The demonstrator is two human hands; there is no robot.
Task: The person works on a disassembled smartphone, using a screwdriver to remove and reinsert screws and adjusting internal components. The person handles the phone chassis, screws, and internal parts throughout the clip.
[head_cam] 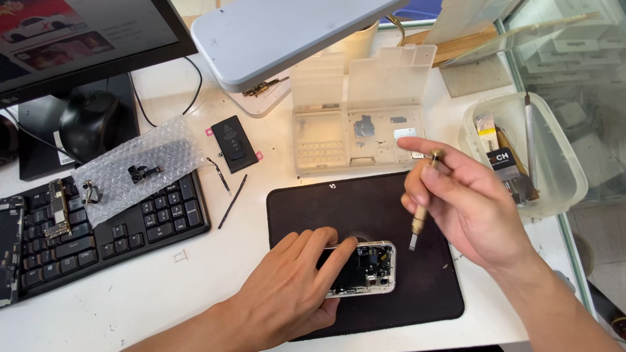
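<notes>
head view: left hand (pixel 297 287) fingers press the opened phone (pixel 365 267) at lower centre; right hand (pixel 456 195) fingers clamp a screwdriver (pixel 420 208), mid-disassembly; next calls for steady tip placement.

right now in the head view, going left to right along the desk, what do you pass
keyboard → bubble wrap → small black battery part → left hand on the opened phone → right hand holding a screwdriver → clear plastic tub

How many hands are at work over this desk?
2. The left hand presses the opened silver phone onto the black mat; the right hand holds a small brass-coloured screwdriver above it.
</notes>
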